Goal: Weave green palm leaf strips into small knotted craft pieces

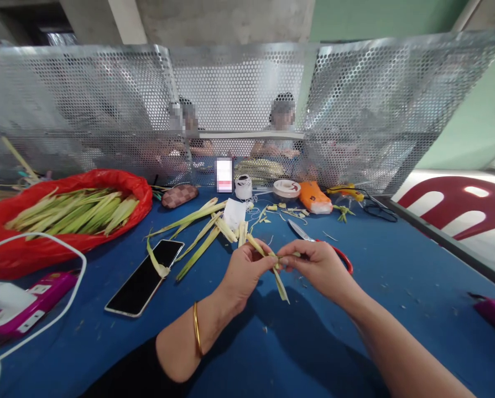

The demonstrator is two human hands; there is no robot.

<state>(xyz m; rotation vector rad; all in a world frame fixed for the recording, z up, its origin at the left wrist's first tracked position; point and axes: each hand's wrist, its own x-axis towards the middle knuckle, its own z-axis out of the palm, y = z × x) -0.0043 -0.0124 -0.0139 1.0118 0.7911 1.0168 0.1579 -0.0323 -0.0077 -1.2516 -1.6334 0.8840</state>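
Left forearm, foreground: black sleeve and gold bangle at the wrist. Left hand and right hand meet fingertip to fingertip above the blue table, each with thumb and forefinger pressed together on one pale green leaf strip. The strip crosses the joint pinch at a slant: its upper end rises toward 11 o'clock past the left hand's fingers, and its free tail hangs toward 5 o'clock below the pinch.

Scissors, red-handled, lie at 12 o'clock, partly hidden behind the right hand. Loose leaf strips lie at 11 o'clock; a phone, face up, at 9 o'clock. A red bag of leaves sits at 10 o'clock. Beyond, a perforated metal screen, with two seated people behind it.
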